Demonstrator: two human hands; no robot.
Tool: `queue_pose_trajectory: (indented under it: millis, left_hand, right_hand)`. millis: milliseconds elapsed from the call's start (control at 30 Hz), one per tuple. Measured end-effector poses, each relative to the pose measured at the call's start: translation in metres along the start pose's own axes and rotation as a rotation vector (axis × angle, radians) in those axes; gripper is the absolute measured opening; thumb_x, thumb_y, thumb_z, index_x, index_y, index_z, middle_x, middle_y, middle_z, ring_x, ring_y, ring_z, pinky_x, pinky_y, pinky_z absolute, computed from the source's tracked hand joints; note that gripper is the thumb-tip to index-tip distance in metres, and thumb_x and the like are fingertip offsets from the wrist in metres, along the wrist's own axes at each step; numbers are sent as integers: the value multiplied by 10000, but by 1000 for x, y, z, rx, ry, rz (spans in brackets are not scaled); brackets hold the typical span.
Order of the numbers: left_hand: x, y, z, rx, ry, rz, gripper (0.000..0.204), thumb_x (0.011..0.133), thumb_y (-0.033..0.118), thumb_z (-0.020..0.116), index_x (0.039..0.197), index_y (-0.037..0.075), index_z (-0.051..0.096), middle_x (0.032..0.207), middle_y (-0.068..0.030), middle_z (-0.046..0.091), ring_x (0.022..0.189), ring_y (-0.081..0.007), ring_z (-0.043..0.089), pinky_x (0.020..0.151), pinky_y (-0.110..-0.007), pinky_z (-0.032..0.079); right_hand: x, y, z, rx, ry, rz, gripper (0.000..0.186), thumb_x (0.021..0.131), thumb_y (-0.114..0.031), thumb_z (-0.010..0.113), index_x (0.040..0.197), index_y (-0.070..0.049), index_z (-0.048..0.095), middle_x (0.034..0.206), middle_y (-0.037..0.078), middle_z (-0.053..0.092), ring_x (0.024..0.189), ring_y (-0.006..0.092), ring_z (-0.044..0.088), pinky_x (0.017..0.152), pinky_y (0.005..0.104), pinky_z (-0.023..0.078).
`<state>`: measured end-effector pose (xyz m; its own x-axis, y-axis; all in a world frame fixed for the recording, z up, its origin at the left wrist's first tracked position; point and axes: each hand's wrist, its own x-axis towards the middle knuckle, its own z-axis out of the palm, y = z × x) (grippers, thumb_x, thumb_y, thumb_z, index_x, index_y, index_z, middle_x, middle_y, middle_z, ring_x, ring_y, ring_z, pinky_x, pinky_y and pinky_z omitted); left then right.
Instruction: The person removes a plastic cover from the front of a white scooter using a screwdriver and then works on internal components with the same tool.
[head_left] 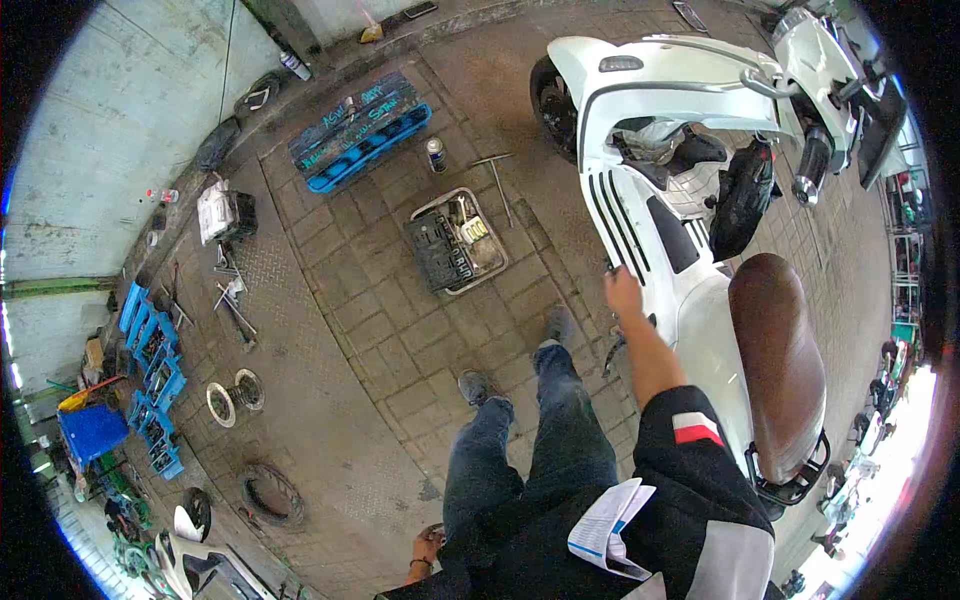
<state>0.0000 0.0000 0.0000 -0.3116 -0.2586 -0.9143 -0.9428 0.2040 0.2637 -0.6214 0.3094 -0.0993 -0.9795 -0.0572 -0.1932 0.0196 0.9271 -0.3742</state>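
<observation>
"White step-through scooter [712, 345] stands at the worker's right on a paved workshop floor, its brown seat [778, 350] near the right sleeve. The right hand [626, 292] reaches down to the floorboard's near edge, fingers bent over a small dark shape; whether they grip it or only rest there, I cannot tell."

"And the left hand [428, 545]?"

"It hangs low beside the left thigh, fingers curled. Something dark shows against them, but I cannot tell whether anything is held."

"Where might trouble come from?"

"A hard sideways push at the floorboard could rock the scooter, if its stand is poorly set. A step forward could catch a foot on the unfolded socket case [488, 256] and scatter its pieces, or roll a shoe on the T-handle wrench [502, 190] lying beyond it. A deep bend could spill the folded papers [606, 528] at the jacket's front."

"What escapes the lens?"

"The stand, which I cannot make out, and the scooter's far flank. The sleeve covers part of the tail. A black bundle [745, 195] ahead of the seat is too dark to identify, and glare along the right rim washes out the vehicles beyond."
</observation>
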Motion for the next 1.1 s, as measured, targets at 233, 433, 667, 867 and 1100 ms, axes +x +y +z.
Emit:
queue_pose_trajectory:
  millis: [233,433,667,867,1100]
  left_hand:
    - [45,-14,-86,-67,34,49,236,912,160,550,1105,67,647,877,-119,715,817,-209,702,744,-342,544]
    - [110,177,-180,-72,235,153,264,906,197,603,1125,50,626,963,-138,694,880,-258,685,758,-346,537]
    - [189,326,-229,52,357,337,322,850,139,622,1144,18,575,1075,-192,554,994,-357,555,856,-412,472]
    - [301,399,-253,550,255,360,471,826,215,656,1238,34,514,1157,-210,519,1110,-370,479,970,-472,348]
    - [411,436,-316,695,150,450,458,812,313,657,1159,35,551,1166,-200,514,1116,-388,460,945,-509,349]
  right_hand:
    - [-90,-76,57,326,-335,-120,398,969,-351,493,1020,35,575,868,265,620,838,436,602,735,440,478]
    - [-20,-125,146,614,-312,261,443,1002,-384,408,1154,-2,573,992,250,648,1005,429,593,887,450,453]
    - [107,-136,305,1221,-105,1085,557,999,-468,379,1263,0,524,1153,209,637,1055,343,613,903,408,466]
    - [114,-75,413,1624,178,1376,642,1006,-518,278,1359,5,399,1107,211,644,957,337,647,856,431,538]
    - [116,-104,467,380,-639,939,456,933,-376,471,1159,0,593,1037,219,668,900,317,663,770,404,527]
